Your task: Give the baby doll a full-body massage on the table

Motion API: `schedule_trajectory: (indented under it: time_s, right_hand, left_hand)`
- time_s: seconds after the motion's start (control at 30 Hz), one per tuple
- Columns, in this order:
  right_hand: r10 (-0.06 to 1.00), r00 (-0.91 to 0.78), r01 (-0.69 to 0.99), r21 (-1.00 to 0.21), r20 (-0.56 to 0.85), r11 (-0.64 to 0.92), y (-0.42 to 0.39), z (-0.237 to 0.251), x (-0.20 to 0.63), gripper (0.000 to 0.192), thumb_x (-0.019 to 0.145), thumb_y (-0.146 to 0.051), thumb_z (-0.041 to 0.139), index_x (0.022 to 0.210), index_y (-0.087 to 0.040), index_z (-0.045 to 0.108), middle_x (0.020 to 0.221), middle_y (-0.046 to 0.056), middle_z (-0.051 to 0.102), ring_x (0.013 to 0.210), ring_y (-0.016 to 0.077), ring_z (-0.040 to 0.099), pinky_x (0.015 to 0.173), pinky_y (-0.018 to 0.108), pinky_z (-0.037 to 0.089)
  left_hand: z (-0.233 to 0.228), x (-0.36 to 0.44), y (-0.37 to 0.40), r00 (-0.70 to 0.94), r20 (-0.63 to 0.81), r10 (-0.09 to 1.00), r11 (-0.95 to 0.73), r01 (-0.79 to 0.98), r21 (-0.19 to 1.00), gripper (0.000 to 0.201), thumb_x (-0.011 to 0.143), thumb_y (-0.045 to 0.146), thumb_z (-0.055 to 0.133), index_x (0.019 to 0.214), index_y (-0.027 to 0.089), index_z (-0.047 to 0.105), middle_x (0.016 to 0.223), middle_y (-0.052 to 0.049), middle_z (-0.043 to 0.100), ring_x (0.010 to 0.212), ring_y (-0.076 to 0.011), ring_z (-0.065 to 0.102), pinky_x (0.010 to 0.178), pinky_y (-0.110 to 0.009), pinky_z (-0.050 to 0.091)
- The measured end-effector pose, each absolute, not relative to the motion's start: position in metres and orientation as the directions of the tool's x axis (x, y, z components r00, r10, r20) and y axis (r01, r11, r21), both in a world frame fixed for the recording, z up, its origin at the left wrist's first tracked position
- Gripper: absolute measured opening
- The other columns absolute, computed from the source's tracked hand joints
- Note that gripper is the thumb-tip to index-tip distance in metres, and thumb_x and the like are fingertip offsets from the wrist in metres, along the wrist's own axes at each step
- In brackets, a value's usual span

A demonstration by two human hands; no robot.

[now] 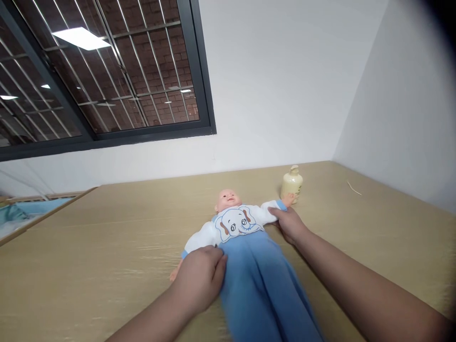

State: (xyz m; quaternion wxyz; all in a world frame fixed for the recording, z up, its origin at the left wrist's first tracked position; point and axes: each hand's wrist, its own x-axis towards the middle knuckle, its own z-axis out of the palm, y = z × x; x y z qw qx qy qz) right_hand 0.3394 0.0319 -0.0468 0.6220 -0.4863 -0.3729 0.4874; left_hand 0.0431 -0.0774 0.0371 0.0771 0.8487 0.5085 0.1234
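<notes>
Doll (pixel 238 223) is flat on the table (pixel 107 247), fully dressed, left hand (pixel 201 280) pressing its hip, right hand (pixel 290 223) closed round its sleeve, bottle (pixel 291 183) untouched.

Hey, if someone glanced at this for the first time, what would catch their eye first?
A baby doll in blue trousers, lying face up mid-table. The left hand rests at its hip and the right hand on its outstretched sleeve. A cream pump bottle stands just beyond that arm, with a barred window upper left.
</notes>
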Motion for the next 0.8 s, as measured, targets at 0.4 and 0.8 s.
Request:
schedule_trajectory:
  time_s: [0.4,0.8]
  right_hand:
    - [0.959,0.28,-0.11,-0.992,0.03,0.064,0.031,-0.049,0.339,0.039,0.07,-0.032,0.074,0.105,-0.017,0.069,0.106,0.009,0.075,0.099,0.0286,0.07,0.082,0.036,0.057]
    - [0.958,0.283,-0.073,-0.996,0.035,0.058,0.024,-0.04,0.334,0.034,0.064,-0.03,0.072,0.096,-0.016,0.07,0.097,0.009,0.075,0.091,0.0293,0.069,0.078,0.036,0.055]
  left_hand:
    - [0.01,0.036,-0.053,0.324,-0.066,0.944,-0.312,0.939,0.144,0.05,0.079,0.029,0.056,0.125,0.014,0.066,0.121,-0.021,0.067,0.112,-0.0371,0.062,0.096,-0.043,0.043]
    - [-0.009,0.009,-0.012,0.264,0.121,0.957,-0.285,0.771,0.569,0.09,0.07,0.043,0.074,0.149,0.017,0.039,0.155,-0.018,0.038,0.146,-0.0423,0.024,0.116,-0.054,0.024]
